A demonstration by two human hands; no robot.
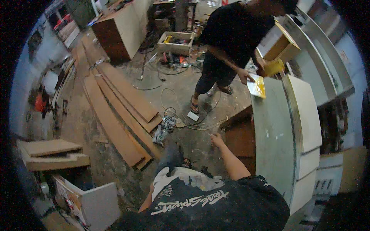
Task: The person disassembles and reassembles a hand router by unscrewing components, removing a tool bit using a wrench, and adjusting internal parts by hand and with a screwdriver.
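My right arm reaches forward past the green-grey panel (271, 134). At its end, my right hand (217, 139) is small in the picture, with its fingers drawn together. Whatever they hold, if anything, is too small to make out. Beside that hand stands the brown side (241, 134) of the cabinet-like piece, under the panel. Only a bit of my left forearm (147, 201) shows next to my dark printed shirt; the left hand is out of sight. Across from me, a co-worker (231, 34) in dark clothes holds a flat yellow-and-white packet (257, 86) over the panel's far end.
Long brown boards (111, 119) lie on the floor to the left. A cable (179, 111) loops across the floor near crumpled plastic (165, 129) and a small white box (193, 116). Farther back are a tool-filled drawer (175, 49) and a tall cabinet (123, 32). White panels (100, 204) stand at lower left.
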